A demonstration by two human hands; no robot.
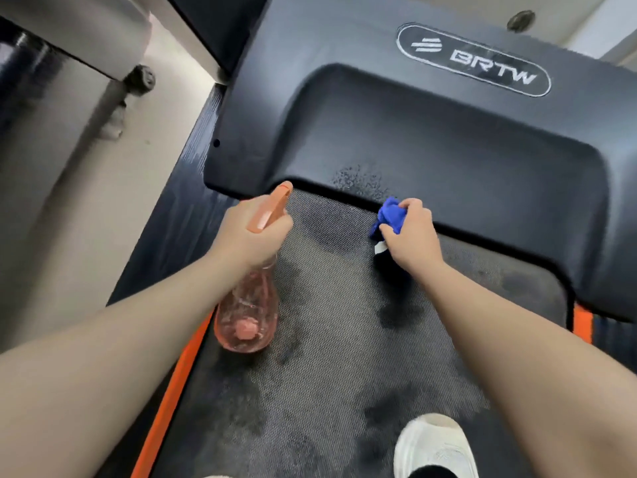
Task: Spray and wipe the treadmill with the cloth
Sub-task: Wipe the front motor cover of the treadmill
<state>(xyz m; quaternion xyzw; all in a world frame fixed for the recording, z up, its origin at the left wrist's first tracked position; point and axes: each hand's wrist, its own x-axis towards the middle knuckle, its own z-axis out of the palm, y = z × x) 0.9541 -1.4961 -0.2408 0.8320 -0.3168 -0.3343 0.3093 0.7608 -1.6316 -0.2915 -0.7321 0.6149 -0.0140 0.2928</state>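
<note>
Dark treadmill [448, 139] fills the frame, so with my left hand [251, 236] gripping the spray bottle [248, 312] (nozzle aimed upward), my right hand [413, 232], clutching the blue cloth [389, 215] mid-frame, should wipe the droplets [358, 182] firmly.

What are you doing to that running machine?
A person is cleaning a treadmill. The left hand holds a pink spray bottle, its orange nozzle aimed at the black front cover. The right hand grips a bunched blue cloth at the edge where the belt meets the cover. A patch of spray droplets sits on the cover just ahead of the cloth, and the belt shows dark wet patches. A white shoe stands on the belt.
</note>
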